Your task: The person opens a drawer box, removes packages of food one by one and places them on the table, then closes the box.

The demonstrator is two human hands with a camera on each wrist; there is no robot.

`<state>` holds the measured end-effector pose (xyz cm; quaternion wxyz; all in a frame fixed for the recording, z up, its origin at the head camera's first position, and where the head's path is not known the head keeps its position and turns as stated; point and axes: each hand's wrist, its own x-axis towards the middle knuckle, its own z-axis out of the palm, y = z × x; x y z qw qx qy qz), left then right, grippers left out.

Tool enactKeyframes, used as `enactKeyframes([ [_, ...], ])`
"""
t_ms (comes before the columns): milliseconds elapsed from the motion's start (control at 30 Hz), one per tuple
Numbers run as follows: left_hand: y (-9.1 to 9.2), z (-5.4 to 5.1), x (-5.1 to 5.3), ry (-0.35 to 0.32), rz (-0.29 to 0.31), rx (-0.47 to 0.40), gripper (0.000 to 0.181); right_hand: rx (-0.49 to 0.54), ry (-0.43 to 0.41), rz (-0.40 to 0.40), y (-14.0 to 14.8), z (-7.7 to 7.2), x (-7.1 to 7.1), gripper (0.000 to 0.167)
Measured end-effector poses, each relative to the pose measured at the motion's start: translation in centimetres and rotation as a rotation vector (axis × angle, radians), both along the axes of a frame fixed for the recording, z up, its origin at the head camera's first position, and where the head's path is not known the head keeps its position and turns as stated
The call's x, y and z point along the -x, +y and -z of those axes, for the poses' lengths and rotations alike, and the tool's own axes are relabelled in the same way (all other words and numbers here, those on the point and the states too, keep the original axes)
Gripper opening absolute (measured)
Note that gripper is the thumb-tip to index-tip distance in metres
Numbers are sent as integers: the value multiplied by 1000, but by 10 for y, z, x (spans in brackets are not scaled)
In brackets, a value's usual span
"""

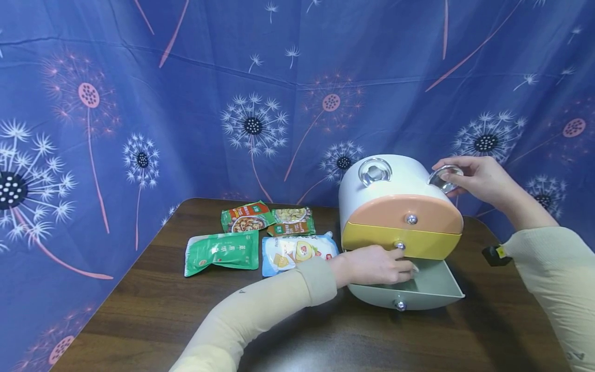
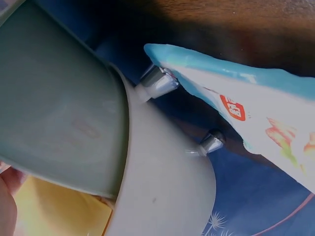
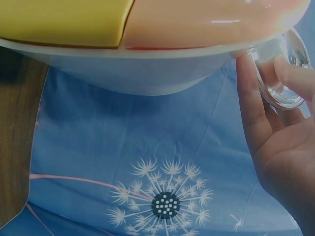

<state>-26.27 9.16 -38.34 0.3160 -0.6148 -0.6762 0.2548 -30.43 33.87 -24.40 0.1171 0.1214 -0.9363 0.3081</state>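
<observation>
A small rounded white cabinet (image 1: 409, 170) stands on the right of the table with three drawers in its front. The grey-green bottom drawer (image 1: 437, 279) is pulled out; the yellow drawer (image 1: 386, 238) and peach drawer (image 1: 390, 214) above it are closed. My left hand (image 1: 374, 264) reaches over the bottom drawer, fingers bent inside its opening; whether they pinch anything is hidden. With thumb and fingers, my right hand (image 1: 483, 178) grips a shiny silver ear-shaped piece (image 3: 285, 73) at the cabinet's top right. Its twin, another silver ear (image 1: 374, 172), sits at the top left.
Left of the cabinet lie a white-and-blue pouch (image 1: 297, 250), a green pouch (image 1: 223, 252) and two smaller food packets, one red-green (image 1: 248, 217) and one green-brown (image 1: 292, 221). A small black object (image 1: 495, 255) is by the right sleeve. A blue dandelion curtain (image 1: 195, 129) hangs behind.
</observation>
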Motion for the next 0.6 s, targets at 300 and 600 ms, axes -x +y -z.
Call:
enactKeyframes([
  [300,-6,-3,-3,2,-5,-92,34,6,6,-3,-1,1,-1,39],
  [600,-8,-3,-2,-27,-4,-128,33,-5,7,2,-1,0,-1,39],
])
